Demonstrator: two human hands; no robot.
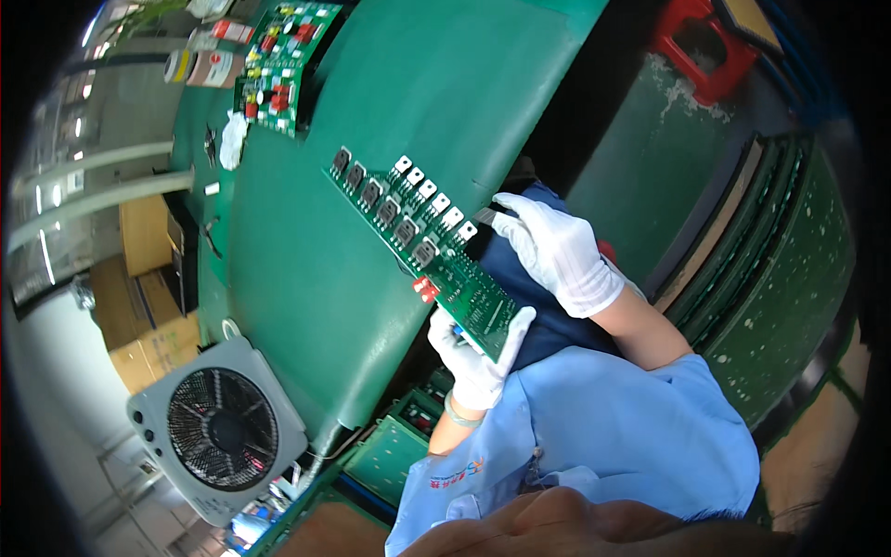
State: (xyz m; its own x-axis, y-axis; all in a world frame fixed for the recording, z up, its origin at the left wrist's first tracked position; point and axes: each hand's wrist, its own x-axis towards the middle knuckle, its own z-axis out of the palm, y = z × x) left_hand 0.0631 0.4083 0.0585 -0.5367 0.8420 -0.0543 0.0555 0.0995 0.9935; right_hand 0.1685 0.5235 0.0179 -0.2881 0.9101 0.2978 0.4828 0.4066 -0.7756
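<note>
A long green circuit board (478, 302) is held tilted over the table's edge by my left hand (475, 371), which grips its near end. Along the board's far part stand a row of black transistors (388, 212) and a row of white-faced ones (427, 189). A red component (425, 289) sits at the board's left edge. White gloves cover both hands. My right hand (566, 260) is at the board's right side, beside the last white-faced transistor, fingers bent together. Something small and dark shows at its fingertips, too small to name.
The green table mat (418, 84) carries more populated circuit boards (283, 70), a bottle (215, 69), a white crumpled cloth (233, 141) and pliers (213, 238). A grey fan (223, 422) stands lower left. A red stool (710, 56) and stacked green boards (770, 269) are at right.
</note>
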